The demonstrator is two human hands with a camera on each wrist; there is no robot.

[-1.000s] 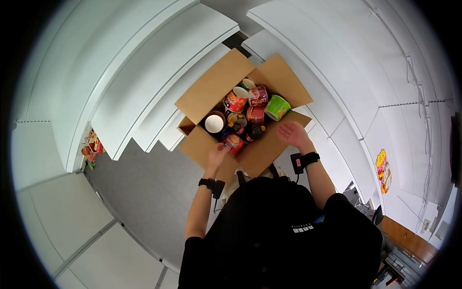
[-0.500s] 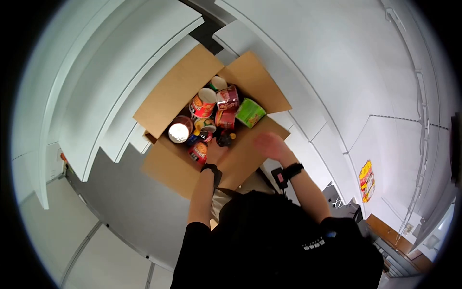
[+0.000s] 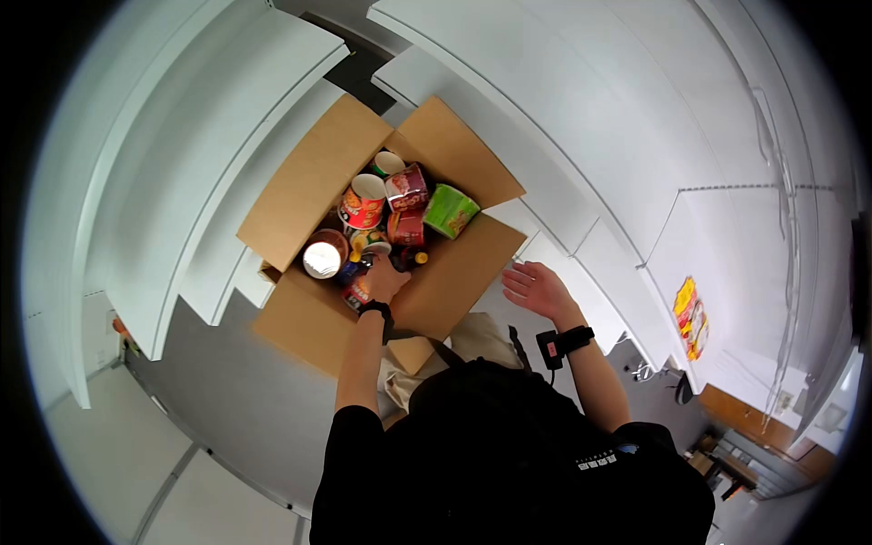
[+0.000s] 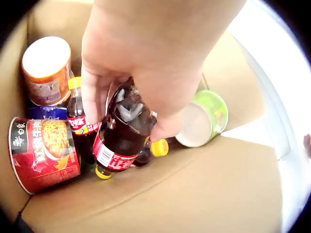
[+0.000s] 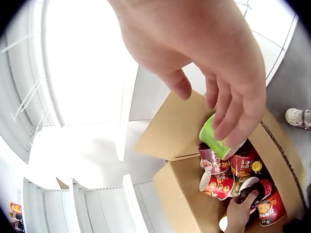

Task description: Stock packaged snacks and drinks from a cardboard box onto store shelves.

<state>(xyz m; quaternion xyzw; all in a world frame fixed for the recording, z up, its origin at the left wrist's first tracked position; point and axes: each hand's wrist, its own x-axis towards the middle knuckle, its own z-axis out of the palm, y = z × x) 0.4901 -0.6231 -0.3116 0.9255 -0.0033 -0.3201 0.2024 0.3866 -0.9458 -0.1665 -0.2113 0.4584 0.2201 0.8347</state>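
My left hand [image 3: 384, 280] reaches into the open cardboard box [image 3: 313, 173]. It grips a bottle of dark soda [image 4: 121, 126] with a red label; the bottle tilts, its yellow cap pointing down. Beside it stands a second soda bottle [image 4: 77, 109], and another yellow cap [image 4: 159, 147] shows behind the thumb. A red instant noodle tub [image 4: 46, 155] and a white-topped tub [image 3: 323, 259] lie close to this hand. My right hand [image 3: 542, 289] is held in the air outside the box's right flap, fingers loosely extended, holding nothing. A green noodle tub [image 3: 451, 212] leans at the box's right side.
More noodle tubs, one purple [image 3: 406, 188] and one red with a white end [image 3: 362, 203], fill the box's far part. White shelves [image 3: 245, 100] flank the box on both sides. Grey floor [image 3: 213, 363] shows at the left. A yellow-and-red sticker [image 3: 690, 318] is on the right.
My left hand has moved from the box's near edge down into it and taken hold of a soda bottle. My right hand has drawn back from over the flap to outside it.
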